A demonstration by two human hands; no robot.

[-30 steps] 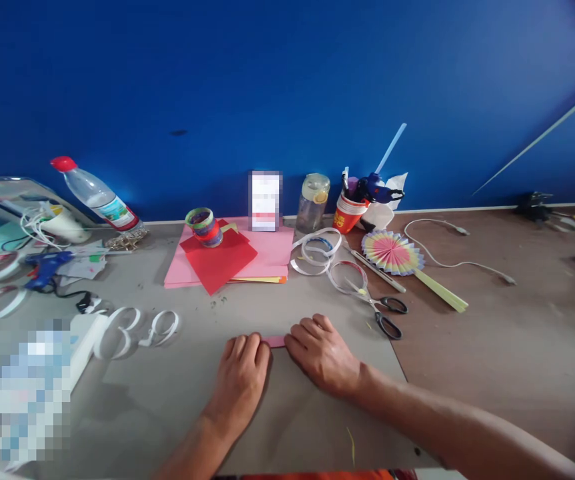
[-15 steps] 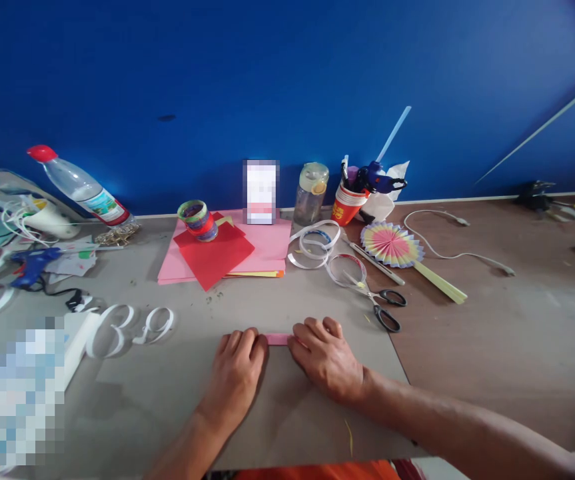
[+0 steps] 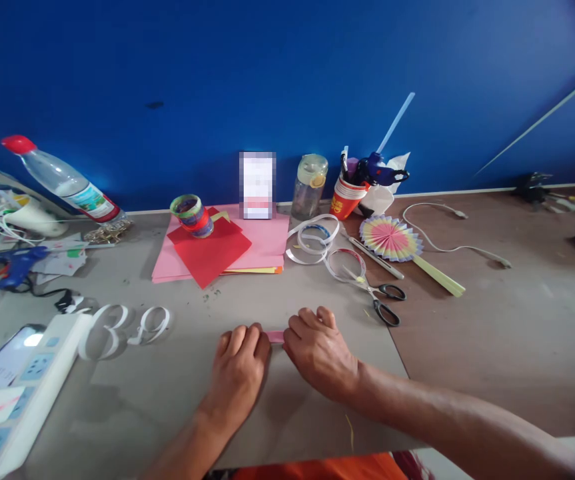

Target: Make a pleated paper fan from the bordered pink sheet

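Observation:
A narrow strip of pink paper (image 3: 276,337) spans the small gap between my two hands, near the front of the grey mat. My left hand (image 3: 241,363) has its fingers curled down on the strip's left end. My right hand (image 3: 320,350) grips the right end, fingers bent and knuckles raised. Most of the strip lies hidden under my fingers. Beyond my right hand are black-handled scissors (image 3: 380,300), partly opened. A paper fan (image 3: 391,240) with pleated pink, yellow and white rings lies farther back.
Behind my hands, red paper squares (image 3: 212,253) and a tape roll stack (image 3: 193,217) rest on pink sheets (image 3: 272,247). A red cup of tools (image 3: 344,200) and a glass bottle (image 3: 310,190) stand by the blue wall. A power strip (image 3: 42,393) and glue gun (image 3: 20,263) lie left.
My right hand has shifted slightly left, so the gap between my hands is a little narrower. The camera view has also shifted slightly.

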